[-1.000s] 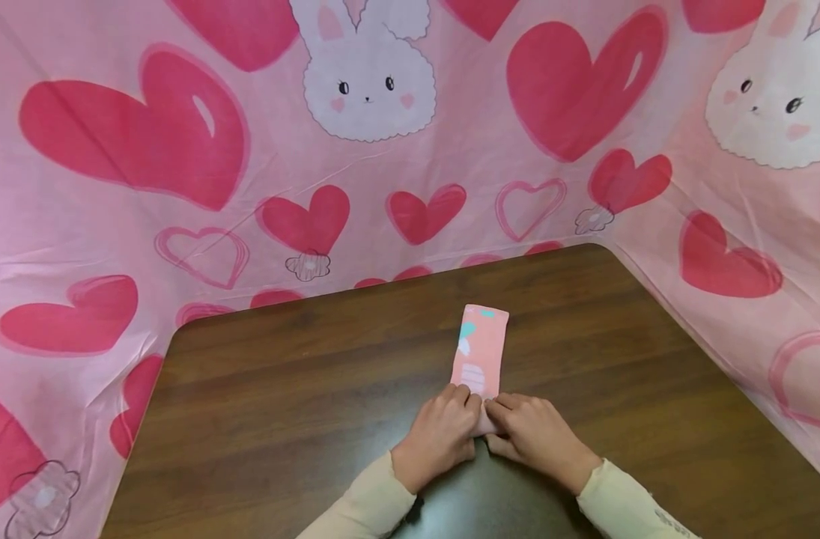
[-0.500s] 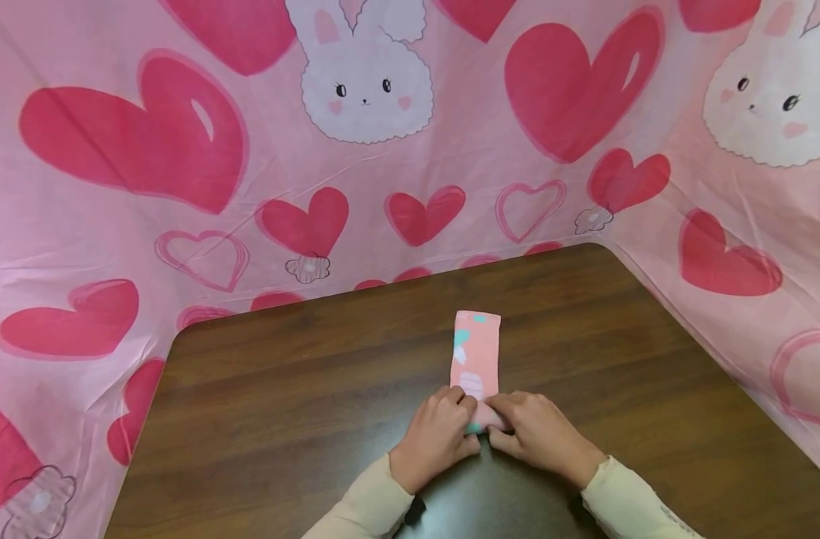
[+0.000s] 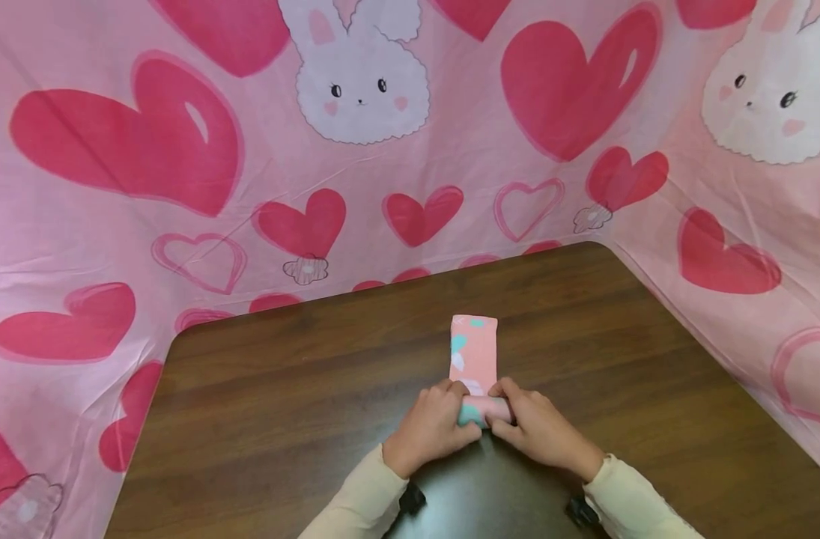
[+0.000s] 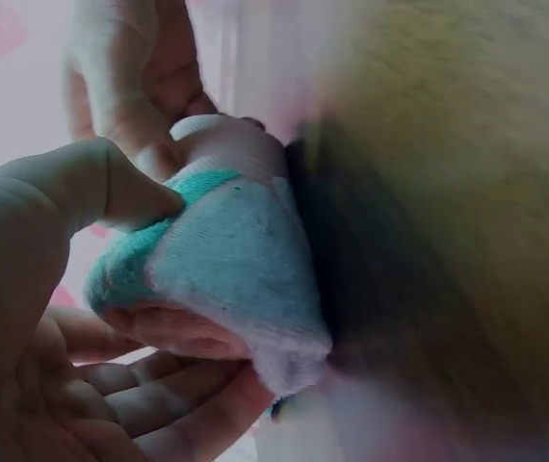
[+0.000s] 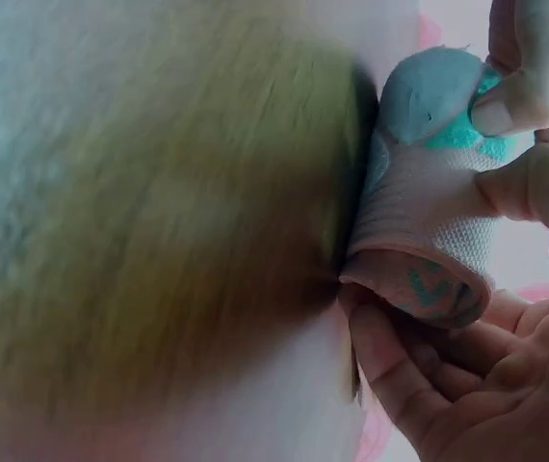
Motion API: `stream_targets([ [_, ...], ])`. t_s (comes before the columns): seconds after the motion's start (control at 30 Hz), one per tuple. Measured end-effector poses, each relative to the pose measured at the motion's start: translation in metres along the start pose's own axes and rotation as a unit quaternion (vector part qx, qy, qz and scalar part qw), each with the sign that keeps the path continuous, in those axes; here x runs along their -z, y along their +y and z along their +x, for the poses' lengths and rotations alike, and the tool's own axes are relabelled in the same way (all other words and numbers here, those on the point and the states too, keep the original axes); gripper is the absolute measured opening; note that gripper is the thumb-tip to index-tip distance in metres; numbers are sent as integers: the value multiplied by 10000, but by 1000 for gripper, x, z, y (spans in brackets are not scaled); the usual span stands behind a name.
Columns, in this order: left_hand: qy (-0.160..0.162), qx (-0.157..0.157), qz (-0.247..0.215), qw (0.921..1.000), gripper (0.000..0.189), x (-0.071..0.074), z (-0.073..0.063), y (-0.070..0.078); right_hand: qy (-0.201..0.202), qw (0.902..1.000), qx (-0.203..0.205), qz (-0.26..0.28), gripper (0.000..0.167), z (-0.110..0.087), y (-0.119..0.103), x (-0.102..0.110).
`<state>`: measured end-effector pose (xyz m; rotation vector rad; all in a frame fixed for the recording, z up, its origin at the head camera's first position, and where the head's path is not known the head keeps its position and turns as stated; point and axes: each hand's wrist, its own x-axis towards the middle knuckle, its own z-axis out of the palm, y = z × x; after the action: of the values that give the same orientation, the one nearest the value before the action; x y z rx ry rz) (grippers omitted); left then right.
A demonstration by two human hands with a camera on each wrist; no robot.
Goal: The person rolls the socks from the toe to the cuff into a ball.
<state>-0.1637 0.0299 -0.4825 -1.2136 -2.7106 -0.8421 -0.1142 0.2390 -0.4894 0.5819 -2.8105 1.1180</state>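
Rolling a pink sock (image 3: 474,352) on the brown counter (image 3: 281,404), near its front middle.
Left hand (image 3: 428,429) and right hand (image 3: 538,430) pinch the rolled near end; their fingers (image 4: 111,183) curl round it. Best to keep the roll tight, even pressure both sides, and square to the flat length.

Pink sock (image 3: 473,359), near end apparently rolled.
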Motion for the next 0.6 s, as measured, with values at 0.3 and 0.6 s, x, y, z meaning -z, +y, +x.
stream_targets([
  [0.3, -317, 956, -923, 9906, 37, 7, 5, -6, -125, 9970, -645, 403, 18, 6, 3, 3],
  [0.6, -285, 1149, -671, 9907, 18, 14, 10, -6, 30, 9959, -881, 205, 18, 12, 1, 7],
])
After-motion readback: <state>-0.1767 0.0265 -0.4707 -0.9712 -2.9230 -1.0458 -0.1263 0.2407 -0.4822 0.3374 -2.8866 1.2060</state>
